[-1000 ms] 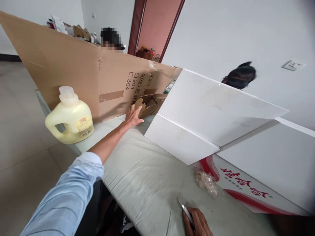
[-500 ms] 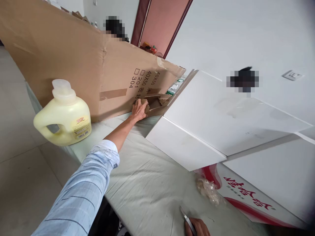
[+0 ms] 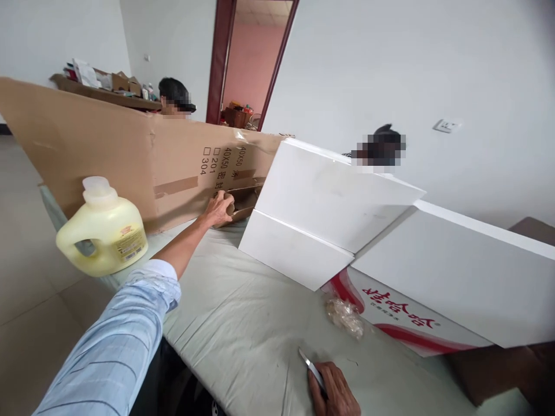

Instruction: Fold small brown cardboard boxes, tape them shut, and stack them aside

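My left hand (image 3: 218, 209) reaches far across the cloth-covered table (image 3: 243, 323) and grips a small folded piece of brown cardboard (image 3: 241, 201), which lies against the big brown cardboard sheet (image 3: 108, 156). My left arm wears a light blue sleeve. My right hand (image 3: 333, 394) rests at the table's near edge, closed on a slim metal blade (image 3: 311, 365) that points away from me. Only part of this hand shows.
A pale yellow jug (image 3: 102, 231) stands at the table's left corner. White box flaps (image 3: 329, 202) with a red-printed panel (image 3: 403, 312) fill the right side. A crumpled clear bag (image 3: 344, 316) lies near them. Two people's heads show behind the cardboard and the box.
My left hand stays on the small cardboard piece and has closed round it. The view has tilted down and shifted, and the white flaps have dropped lower.
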A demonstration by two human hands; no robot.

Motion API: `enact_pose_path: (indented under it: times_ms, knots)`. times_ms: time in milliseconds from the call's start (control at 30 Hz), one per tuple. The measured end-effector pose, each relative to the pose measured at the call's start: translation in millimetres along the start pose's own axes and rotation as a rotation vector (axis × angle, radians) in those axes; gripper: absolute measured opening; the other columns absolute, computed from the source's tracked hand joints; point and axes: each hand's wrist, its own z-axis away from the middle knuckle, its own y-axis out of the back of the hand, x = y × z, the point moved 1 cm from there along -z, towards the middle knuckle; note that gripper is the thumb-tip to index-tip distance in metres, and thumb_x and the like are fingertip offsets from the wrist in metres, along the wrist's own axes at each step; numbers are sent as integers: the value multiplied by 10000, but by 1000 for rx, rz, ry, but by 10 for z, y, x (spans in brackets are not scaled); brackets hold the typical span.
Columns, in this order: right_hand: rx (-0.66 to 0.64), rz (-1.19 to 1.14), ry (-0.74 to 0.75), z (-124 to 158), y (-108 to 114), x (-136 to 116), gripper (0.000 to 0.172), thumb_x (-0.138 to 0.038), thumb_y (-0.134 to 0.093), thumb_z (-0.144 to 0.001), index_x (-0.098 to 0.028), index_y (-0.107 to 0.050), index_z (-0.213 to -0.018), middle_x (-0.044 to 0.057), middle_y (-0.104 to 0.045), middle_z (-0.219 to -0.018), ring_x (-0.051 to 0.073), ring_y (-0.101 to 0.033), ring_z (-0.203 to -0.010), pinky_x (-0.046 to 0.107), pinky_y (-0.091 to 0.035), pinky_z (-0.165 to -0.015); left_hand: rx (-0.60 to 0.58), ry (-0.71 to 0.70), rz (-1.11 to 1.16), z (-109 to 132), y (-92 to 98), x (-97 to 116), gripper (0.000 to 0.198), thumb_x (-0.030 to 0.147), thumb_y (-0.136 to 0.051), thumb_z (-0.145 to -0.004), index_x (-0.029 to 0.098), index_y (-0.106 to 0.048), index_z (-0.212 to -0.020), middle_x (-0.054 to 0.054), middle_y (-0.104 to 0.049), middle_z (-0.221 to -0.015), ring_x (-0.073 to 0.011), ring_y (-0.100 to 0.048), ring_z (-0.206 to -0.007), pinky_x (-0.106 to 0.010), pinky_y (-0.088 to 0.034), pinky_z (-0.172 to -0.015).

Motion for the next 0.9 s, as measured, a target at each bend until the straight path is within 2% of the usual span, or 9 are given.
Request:
enact_pose_path:
  times_ms: [100, 200, 400, 500, 600, 667, 767, 833, 900]
  knots:
    - [48, -20, -5, -20, 13, -52, 292, -443, -517, -1177, -253, -698, -1050, 71, -731, -941, 221, -750, -805, 306, -611, -714, 74, 33, 29, 234, 75, 36, 449, 313, -916, -838, 206, -696, -1214, -129, -568, -1479, -336, -613, -1337, -543, -534, -1159]
    - [80, -7, -2, -30, 4, -78, 306, -438, -501, -1180, -248, -703, -1052, 77, -728, -931, 224, -741, -805, 315, -600, -720, 160, 65, 81, 628, 226, 32, 473, 255, -942, -690, 246, -643, -1058, -106, -516, -1368, -332, -569, -1334, -485, -535, -1149]
    - [108, 28, -8, -33, -49, -124, 304, -384, -477, -1186, -233, -689, -1027, 71, -722, -938, 218, -717, -858, 327, -551, -753, 319, 129, 187, 1751, 694, 28, 433, 365, -891, -649, 258, -573, -921, -88, -545, -1178, -345, -553, -1274, -534, -530, -1158]
    - [115, 40, -9, -25, -62, -119, 319, -357, -460, -1183, -225, -682, -996, 70, -705, -924, 223, -690, -856, 341, -528, -762, 339, 169, 251, 2303, 918, 94, 446, 500, -866, -653, 268, -570, -894, -61, -578, -1086, -333, -589, -1194, -496, -605, -1015]
    - [52, 52, -26, 0, -38, -38, 357, -357, -431, -1181, -228, -695, -979, 76, -697, -915, 233, -669, -849, 354, -517, -760, 310, 214, 325, 2727, 1100, 205, 493, 583, -859, -657, 264, -570, -899, -26, -601, -1029, -271, -664, -1007, -405, -637, -836]
    - [-15, 52, -44, 9, 16, 29, 363, -386, -433, -1178, -235, -710, -1000, 84, -701, -927, 242, -668, -851, 357, -523, -753, 273, 286, 430, 2919, 1188, 294, 538, 578, -896, -618, 260, -578, -913, -5, -625, -982, -236, -685, -900, -358, -628, -756]
    - [-47, 4, -74, -37, 180, 30, 337, -453, -495, -1161, -228, -705, -1301, 132, -743, -1134, 284, -718, -1009, 387, -588, -832, 211, 444, 709, 3083, 1237, 458, 605, 490, -967, -521, 252, -631, -963, 5, -696, -947, -236, -717, -903, -321, -618, -750]
    - [-53, -88, -60, -114, 339, -92, 534, -475, -565, -1141, -219, -522, -1608, 184, -693, -1402, 323, -705, -1243, 437, -624, -965, 118, 528, 918, 3135, 1191, 604, 612, 501, -959, -541, 245, -672, -1018, -18, -761, -1000, -262, -751, -953, -333, -631, -773]
    - [-83, -216, -2, -205, 518, -300, 795, -490, -653, -1109, -249, -282, -1770, 210, -539, -1642, 348, -596, -1478, 490, -612, -1099, -32, 609, 1073, 3173, 1082, 773, 602, 591, -908, -612, 239, -708, -1058, -46, -803, -1011, -299, -782, -940, -368, -645, -742]
